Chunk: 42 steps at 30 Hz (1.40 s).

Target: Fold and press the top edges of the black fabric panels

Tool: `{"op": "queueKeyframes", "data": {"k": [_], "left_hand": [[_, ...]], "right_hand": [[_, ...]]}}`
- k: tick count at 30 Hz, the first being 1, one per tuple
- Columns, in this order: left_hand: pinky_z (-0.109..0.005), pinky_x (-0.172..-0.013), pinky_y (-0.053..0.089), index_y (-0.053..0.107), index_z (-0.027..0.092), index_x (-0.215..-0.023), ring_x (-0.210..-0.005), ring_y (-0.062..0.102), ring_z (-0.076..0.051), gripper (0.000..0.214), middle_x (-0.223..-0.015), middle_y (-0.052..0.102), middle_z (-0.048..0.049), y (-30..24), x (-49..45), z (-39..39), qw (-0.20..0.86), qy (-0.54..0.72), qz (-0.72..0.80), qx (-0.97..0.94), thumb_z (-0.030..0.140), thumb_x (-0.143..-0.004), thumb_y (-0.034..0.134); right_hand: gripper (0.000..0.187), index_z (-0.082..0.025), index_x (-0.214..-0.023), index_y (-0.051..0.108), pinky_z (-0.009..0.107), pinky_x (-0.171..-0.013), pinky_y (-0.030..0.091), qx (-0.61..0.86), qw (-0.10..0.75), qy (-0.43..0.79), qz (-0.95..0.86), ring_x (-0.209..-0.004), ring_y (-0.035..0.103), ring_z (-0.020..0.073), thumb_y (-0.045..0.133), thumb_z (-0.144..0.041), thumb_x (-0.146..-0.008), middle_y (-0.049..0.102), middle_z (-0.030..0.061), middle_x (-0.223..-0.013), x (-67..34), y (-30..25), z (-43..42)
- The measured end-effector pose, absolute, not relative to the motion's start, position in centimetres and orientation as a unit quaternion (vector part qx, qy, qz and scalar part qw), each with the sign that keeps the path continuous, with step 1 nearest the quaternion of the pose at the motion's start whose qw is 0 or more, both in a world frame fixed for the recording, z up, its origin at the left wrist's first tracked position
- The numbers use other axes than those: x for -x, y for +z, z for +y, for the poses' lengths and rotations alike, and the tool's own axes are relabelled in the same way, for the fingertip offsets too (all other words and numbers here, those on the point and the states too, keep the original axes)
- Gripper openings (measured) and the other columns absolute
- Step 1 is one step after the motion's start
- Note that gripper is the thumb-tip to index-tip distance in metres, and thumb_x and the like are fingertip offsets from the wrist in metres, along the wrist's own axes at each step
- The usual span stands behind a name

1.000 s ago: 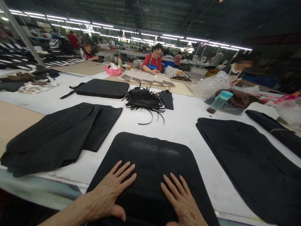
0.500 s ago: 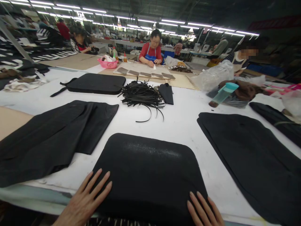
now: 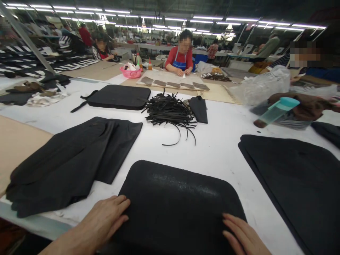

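A black rounded fabric panel (image 3: pixel 177 202) lies on the white table (image 3: pixel 220 148) right in front of me. My left hand (image 3: pixel 102 221) rests at its near left edge, fingers stretched and close together on the fabric. At the panel's near right corner my right hand (image 3: pixel 244 237) lies flat, fingers extended along the edge. Neither hand holds anything.
A stack of dark cloth pieces (image 3: pixel 71 159) lies to the left, another dark stack (image 3: pixel 300 180) to the right. Behind are a bundle of black strips (image 3: pixel 171 111), a black pad (image 3: pixel 119 97), a teal-capped bottle (image 3: pixel 277 111). Several people work at far tables.
Both hands slid from the middle of the panel outward and back to its near left and right edges. The camera view shifted slightly.
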<state>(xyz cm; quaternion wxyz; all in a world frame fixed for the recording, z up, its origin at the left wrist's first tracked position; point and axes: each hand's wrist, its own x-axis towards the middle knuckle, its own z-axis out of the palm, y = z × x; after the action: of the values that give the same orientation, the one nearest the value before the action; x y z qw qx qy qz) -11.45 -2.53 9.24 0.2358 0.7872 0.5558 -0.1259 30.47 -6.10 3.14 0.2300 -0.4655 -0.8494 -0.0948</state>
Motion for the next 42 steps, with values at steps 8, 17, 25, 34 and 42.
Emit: {"op": "queueKeyframes", "data": {"k": [8,17,25,34,42], "left_hand": [[-0.040,-0.071,0.048,0.056,0.019,-0.088,-0.082,0.061,-0.025,0.017,-0.090,0.062,-0.0058,9.8,8.0,4.6,0.150,-0.108,0.572,-0.799,0.028,-0.088,0.042],[-0.035,-0.083,0.040,0.051,0.019,-0.105,-0.095,0.046,-0.022,0.026,-0.099,0.053,-0.0050,5.3,3.6,9.1,0.152,0.049,0.482,-0.861,0.027,-0.081,0.057],[-0.028,-0.067,0.037,0.047,0.020,-0.077,-0.080,0.048,-0.017,0.006,-0.084,0.052,0.0000,5.1,4.7,10.1,0.231,0.103,0.513,-0.820,0.021,-0.081,0.050],[-0.026,-0.064,0.036,0.047,0.022,-0.082,-0.070,0.052,-0.015,0.008,-0.077,0.056,0.0013,4.5,5.3,10.7,0.232,0.094,0.519,-0.818,0.025,-0.086,0.041],[-0.028,-0.071,0.039,0.053,0.022,-0.098,-0.078,0.057,-0.019,0.030,-0.083,0.062,-0.0016,5.8,7.8,10.9,0.273,0.076,0.567,-0.773,0.046,-0.086,0.040]], "right_hand": [[0.028,-0.017,-0.112,0.053,0.038,-0.088,0.044,0.579,0.141,0.039,-0.802,-0.105,0.052,0.0243,0.054,-0.026,-0.086,0.056,0.0090,-0.118,-20.4,5.0,4.2],[0.007,-0.022,-0.079,0.056,0.033,-0.070,0.038,0.601,0.079,0.137,-0.784,-0.080,0.051,0.0204,0.060,-0.027,-0.082,0.058,0.0005,-0.079,-18.6,4.9,7.5],[0.013,-0.023,-0.078,0.049,0.025,-0.063,0.036,0.578,0.123,0.202,-0.781,-0.071,0.053,0.0148,0.046,-0.026,-0.089,0.057,-0.0021,-0.075,-18.3,5.5,8.6],[0.014,-0.025,-0.090,0.054,0.027,-0.065,0.037,0.592,0.072,0.263,-0.758,-0.072,0.057,0.0174,0.054,-0.037,-0.084,0.062,-0.0028,-0.073,-23.8,6.2,8.6],[0.015,-0.024,-0.087,0.059,0.031,-0.070,0.037,0.651,0.063,0.276,-0.704,-0.080,0.055,0.0191,0.050,-0.036,-0.082,0.063,-0.0003,-0.084,-31.1,7.4,6.1]]}}
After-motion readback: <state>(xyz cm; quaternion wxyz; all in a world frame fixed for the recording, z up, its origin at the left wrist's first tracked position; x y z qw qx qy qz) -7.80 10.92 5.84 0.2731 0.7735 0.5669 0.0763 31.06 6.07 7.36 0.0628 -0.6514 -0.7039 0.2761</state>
